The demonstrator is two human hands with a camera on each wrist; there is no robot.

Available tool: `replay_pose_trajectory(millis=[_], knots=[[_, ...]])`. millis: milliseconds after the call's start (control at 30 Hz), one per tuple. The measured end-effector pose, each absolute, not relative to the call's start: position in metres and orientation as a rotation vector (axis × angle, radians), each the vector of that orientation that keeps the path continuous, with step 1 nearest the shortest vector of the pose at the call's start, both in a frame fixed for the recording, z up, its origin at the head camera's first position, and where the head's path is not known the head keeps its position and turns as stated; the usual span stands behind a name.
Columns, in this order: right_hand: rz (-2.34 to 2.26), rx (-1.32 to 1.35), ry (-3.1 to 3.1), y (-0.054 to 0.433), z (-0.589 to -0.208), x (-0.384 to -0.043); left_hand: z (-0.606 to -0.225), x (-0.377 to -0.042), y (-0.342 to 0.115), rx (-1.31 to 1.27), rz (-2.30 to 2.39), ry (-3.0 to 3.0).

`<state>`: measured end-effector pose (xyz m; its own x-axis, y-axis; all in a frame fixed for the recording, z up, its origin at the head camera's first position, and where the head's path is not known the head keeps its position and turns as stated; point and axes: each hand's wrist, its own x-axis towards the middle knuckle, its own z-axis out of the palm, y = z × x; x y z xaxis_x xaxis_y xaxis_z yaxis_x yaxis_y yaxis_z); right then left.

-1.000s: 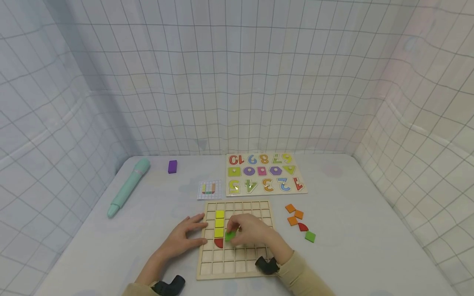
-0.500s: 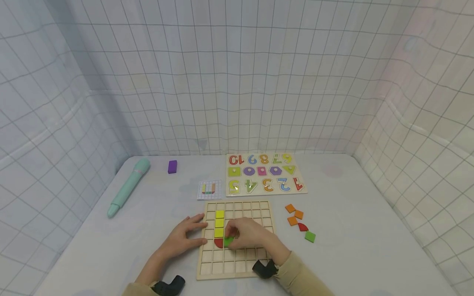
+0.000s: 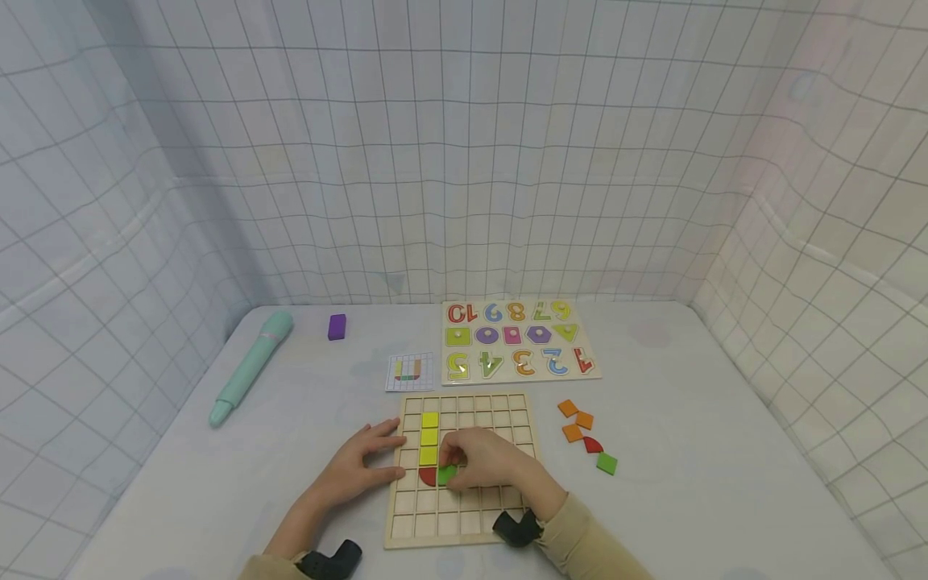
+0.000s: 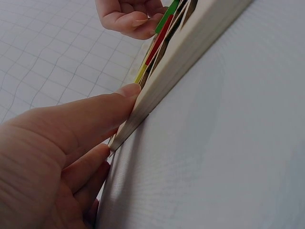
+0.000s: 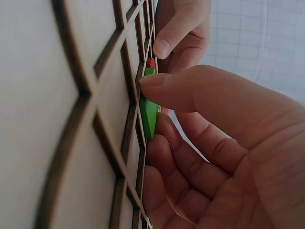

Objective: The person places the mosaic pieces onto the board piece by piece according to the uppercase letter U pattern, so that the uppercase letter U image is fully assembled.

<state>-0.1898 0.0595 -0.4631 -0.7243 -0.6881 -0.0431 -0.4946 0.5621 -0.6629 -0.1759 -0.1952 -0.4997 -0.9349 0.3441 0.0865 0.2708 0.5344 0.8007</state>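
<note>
A wooden grid board [image 3: 426, 525] lies on the table in front of me. Down one column run several yellow square tiles [image 3: 429, 437], with a red quarter-circle tile [image 3: 428, 477] just below them. My right hand [image 3: 489, 461] pinches a green square tile [image 3: 445, 475] at the cell right of the red one; in the right wrist view the green tile [image 5: 149, 114] sits slightly tilted between thumb and fingers. At the board's left edge rests my left hand [image 3: 357, 461], its fingers spread and fairly straight, thumb [image 4: 128, 90] touching the frame.
Right of the board lie several orange squares [image 3: 573, 433], a red quarter-circle [image 3: 593, 445] and a green square [image 3: 606, 463]. Behind it are a pattern card [image 3: 409, 372] and a number puzzle [image 3: 522, 342]. Farther left are a purple block [image 3: 337, 327] and a mint-green pen-shaped object [image 3: 250, 369].
My right hand has moved slightly left and down, bringing the green tile up beside the red quarter-circle. My left hand stays at the board's edge.
</note>
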Motion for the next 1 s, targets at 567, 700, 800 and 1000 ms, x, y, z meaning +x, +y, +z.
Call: replay_pose_trajectory(millis=[567,700,800,1000], knots=[[-0.917,-0.952,2.51,0.059,-0.4603,-0.1881,-0.4986,-0.1759,-0.1953,0.573,1.372,2.689],[-0.908,-0.953,2.512,0.0591,-0.4603,-0.1879,-0.4985,-0.1759,-0.1953,0.577,1.372,2.69],[-0.906,-0.952,2.509,0.0592,-0.4602,-0.188,-0.4985,-0.1757,-0.1952,0.572,1.371,2.688],[-0.913,-0.958,2.497,0.06,-0.4603,-0.1883,-0.4981,-0.1749,-0.1947,0.559,1.378,2.677]])
